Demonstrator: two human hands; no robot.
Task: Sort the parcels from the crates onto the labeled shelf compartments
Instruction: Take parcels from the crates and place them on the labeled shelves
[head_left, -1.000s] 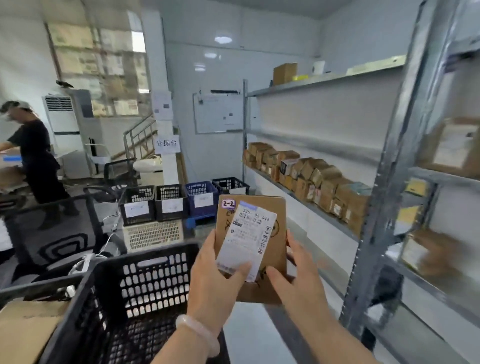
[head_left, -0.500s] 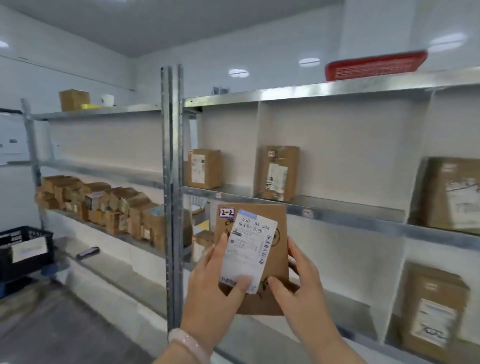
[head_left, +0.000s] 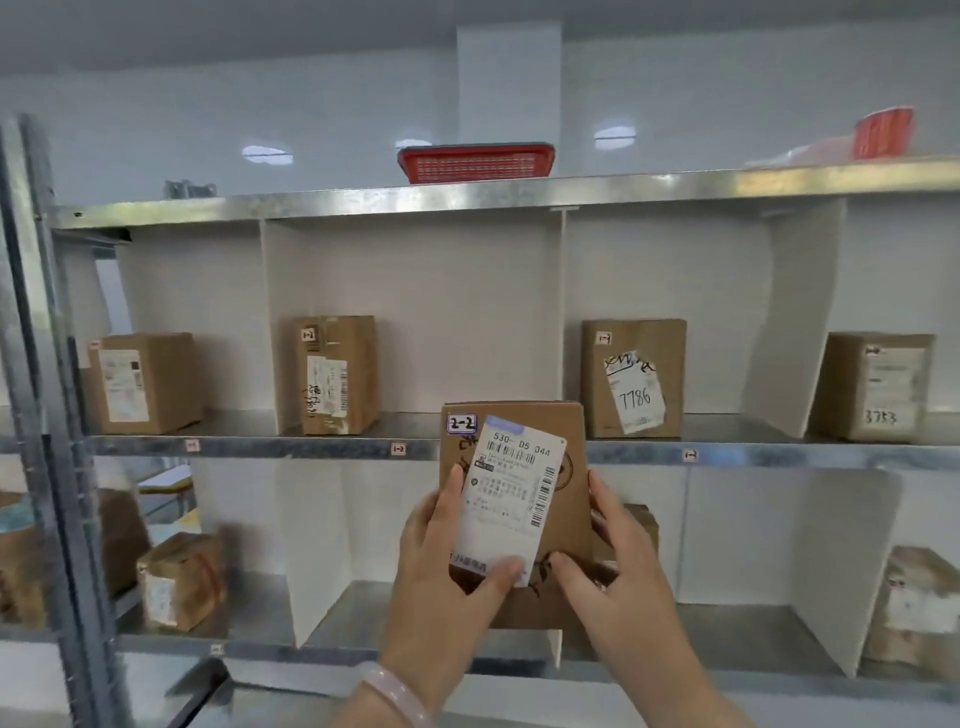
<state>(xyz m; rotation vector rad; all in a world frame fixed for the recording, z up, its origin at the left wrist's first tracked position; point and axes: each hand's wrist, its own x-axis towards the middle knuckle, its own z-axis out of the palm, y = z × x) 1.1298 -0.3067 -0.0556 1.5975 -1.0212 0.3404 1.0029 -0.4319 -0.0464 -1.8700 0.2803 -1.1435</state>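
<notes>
Both hands hold one brown box (head_left: 569, 483) up in front of the shelf (head_left: 322, 448). The left hand (head_left: 447, 577) grips its left side and the right hand (head_left: 618, 577) grips its right side.

single head camera, facing shelf unit (head_left: 498, 449) straight on, close.

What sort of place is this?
Probably a parcel sorting depot: metal shelving split into tagged compartments, labelled cardboard boxes standing in them, and a parcel marked 2-2 gripped by the left hand and right hand.
</notes>
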